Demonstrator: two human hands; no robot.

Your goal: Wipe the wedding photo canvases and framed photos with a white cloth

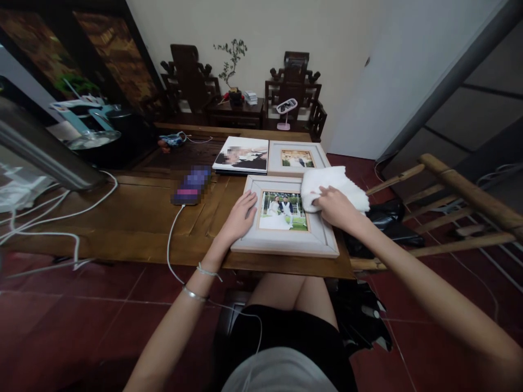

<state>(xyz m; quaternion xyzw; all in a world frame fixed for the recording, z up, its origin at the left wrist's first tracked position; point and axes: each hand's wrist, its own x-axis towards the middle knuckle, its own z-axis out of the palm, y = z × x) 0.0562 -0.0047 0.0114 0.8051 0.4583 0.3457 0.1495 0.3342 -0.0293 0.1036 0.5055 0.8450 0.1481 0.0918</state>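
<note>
A pale, broad-bordered rectangular picture frame is laid flat at the near edge of the wooden tabletop, its right side seemingly being wiped with a fluffy white cloth, which is bunched in the closed grip of the right hand. The left border is touched by the left hand, its grip loosely spread with nothing clasped; next, light, even pressure seems called for. Beyond, a similar pale frame and a photo-covered slab are set side by side.
</note>
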